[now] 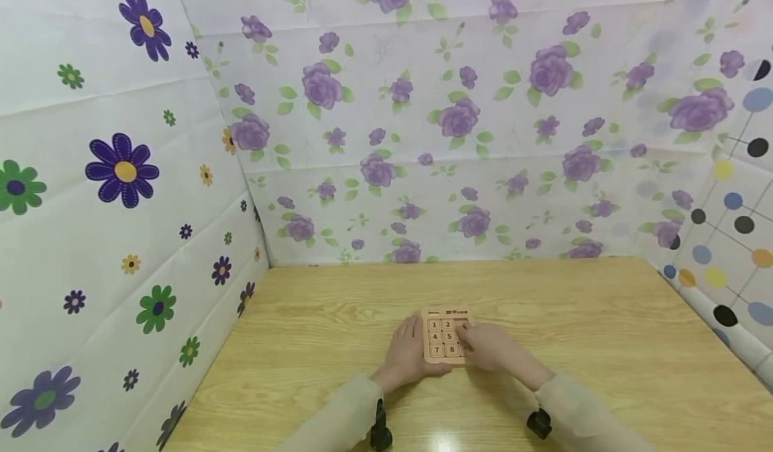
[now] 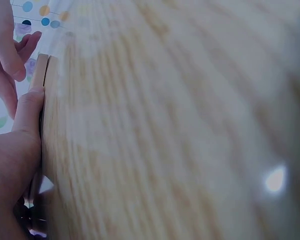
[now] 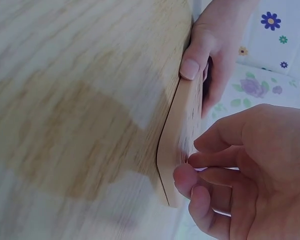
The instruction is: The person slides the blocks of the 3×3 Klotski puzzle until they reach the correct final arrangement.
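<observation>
A wooden sliding number puzzle [image 1: 443, 358] lies on the table, with numbered tiles such as 1, 2, 4, 5, 7 and 8 showing. A gap shows at its top right corner. My left hand [image 1: 406, 355] holds the puzzle's left side, its thumb [image 2: 30, 110] along the near edge. Over the right column is my right hand [image 1: 486, 345], which hides the tiles there. In the right wrist view, its loosely bent fingers [image 3: 225, 177] reach the puzzle's face [image 3: 186, 135]; whether they move a tile I cannot tell.
The wooden table [image 1: 326, 291] extends around the puzzle on all sides. Flower-patterned sheets form the back wall [image 1: 423, 137] and the left wall [image 1: 90, 237]. A dotted sheet [image 1: 737, 251] stands at the right. Dark wrist devices [image 1: 380, 432] sit at both sleeves.
</observation>
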### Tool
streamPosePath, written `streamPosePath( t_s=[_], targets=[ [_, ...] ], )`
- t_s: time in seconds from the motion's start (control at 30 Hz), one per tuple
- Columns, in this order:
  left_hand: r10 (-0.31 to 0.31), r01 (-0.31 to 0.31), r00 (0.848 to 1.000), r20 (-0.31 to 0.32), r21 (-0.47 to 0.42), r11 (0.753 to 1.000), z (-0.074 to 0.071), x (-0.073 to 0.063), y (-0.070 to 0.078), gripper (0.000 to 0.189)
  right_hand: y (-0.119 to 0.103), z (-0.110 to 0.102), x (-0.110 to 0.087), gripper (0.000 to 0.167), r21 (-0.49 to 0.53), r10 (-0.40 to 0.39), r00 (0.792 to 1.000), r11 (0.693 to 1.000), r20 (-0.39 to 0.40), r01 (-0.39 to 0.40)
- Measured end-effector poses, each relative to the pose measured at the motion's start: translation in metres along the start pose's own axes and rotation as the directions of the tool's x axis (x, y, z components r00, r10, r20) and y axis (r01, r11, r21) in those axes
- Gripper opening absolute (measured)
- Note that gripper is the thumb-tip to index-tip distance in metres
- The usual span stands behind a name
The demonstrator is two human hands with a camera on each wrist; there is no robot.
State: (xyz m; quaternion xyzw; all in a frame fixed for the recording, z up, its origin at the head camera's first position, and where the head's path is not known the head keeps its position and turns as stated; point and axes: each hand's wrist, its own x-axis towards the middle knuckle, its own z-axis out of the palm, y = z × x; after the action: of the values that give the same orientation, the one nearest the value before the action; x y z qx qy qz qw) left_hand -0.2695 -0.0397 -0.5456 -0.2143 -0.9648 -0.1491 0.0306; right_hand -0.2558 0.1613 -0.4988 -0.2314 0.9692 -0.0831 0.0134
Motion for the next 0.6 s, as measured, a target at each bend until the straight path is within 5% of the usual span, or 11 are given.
streamPosePath(
  t_s=[0.2,0.6],
  targets=[
    [-0.006,0.006,1.0,0.008,-0.008,1.0,0.001,0.0,-0.001,0.124,0.002,0.001,-0.004,0.011,0.004,0.009,1.0,1.0,0.011,-0.009],
    [-0.005,0.005,1.0,0.006,-0.026,1.0,0.0,0.001,0.0,0.123,-0.009,-0.008,-0.016,0.033,0.007,0.033,0.999,0.999,0.04,-0.033]
  ],
)
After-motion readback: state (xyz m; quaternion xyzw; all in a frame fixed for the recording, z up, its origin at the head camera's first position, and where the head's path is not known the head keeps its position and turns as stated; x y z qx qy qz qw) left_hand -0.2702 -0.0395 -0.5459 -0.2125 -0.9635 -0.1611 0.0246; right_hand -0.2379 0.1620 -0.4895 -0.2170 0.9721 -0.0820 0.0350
